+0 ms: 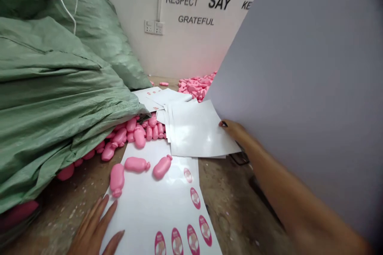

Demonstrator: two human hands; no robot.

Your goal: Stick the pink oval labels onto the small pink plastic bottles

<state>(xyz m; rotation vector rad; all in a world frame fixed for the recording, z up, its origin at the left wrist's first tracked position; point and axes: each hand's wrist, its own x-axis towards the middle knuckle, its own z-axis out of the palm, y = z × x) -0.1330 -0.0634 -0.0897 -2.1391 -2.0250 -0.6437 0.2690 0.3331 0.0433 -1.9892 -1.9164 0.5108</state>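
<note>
Sticker sheets [197,129] on the floor [227,203] look thin, light and floppy; edges seem best to hold.
Left hand [94,229] is spread at the near sheet [158,215]; right hand [236,133] reaches the pile's right edge, grip hard to tell.

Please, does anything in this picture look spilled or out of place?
Yes. Pink bottle-shaped pieces seem spilled from under the green woven sack onto the floor. Three lie loose on the white sticker sheet near the left hand, which looks odd on printed labels.
</note>
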